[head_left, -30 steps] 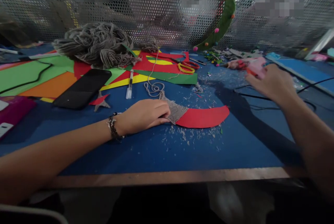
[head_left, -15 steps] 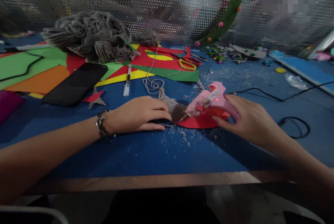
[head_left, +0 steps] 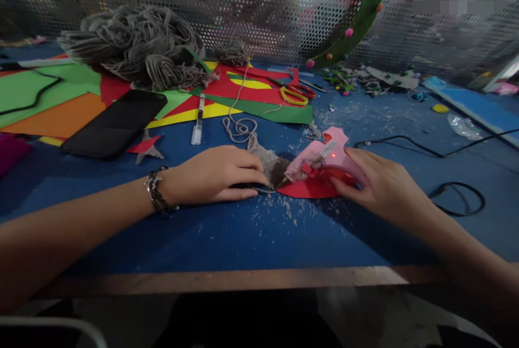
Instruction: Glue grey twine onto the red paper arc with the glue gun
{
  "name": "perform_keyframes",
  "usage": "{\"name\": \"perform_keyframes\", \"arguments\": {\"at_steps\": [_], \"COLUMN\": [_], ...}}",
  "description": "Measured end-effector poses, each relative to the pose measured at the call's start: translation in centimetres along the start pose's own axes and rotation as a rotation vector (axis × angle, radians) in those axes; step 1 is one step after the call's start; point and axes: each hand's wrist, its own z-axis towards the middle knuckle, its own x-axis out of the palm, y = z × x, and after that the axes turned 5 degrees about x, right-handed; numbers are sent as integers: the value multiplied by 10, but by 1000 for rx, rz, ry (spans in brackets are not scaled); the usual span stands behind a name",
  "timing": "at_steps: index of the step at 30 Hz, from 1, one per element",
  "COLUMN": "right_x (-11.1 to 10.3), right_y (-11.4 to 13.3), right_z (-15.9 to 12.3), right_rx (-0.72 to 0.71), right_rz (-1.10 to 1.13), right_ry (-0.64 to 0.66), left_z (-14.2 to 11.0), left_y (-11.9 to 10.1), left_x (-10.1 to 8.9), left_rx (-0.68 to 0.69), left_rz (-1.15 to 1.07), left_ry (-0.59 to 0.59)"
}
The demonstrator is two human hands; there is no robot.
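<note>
My right hand is wrapped round the handle of a pink glue gun with a small lit red light. Its nozzle points down and left, onto a red paper piece whose left part is covered in grey yarn. My left hand lies on the left side of this piece, fingertips and thumb closed about a thin grey yarn strand along its lower edge. From the piece's upper left point, loose yarn curls away over the table. The glue gun hides part of the red paper.
Behind my left hand lie a black phone, a small red and grey star, a marker, coloured paper and a large grey yarn heap. Yellow-and-red-handled scissors rest farther back. A black cord runs right.
The glue gun's nozzle has shifted slightly left and down along the piece's edge. My left hand stays at the piece, its fingers nearly unmoved. The whole view has tilted a little.
</note>
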Motion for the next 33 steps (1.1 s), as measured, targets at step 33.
{"name": "perform_keyframes", "arguments": {"at_steps": [33], "right_x": [-6], "right_y": [-12], "right_z": [1], "right_rx": [131], "right_rz": [28], "right_ry": [63], "left_z": [-2], "left_y": [1], "left_x": [2], "left_rx": [-13], "left_rz": [-9], "left_ry": [-5]}}
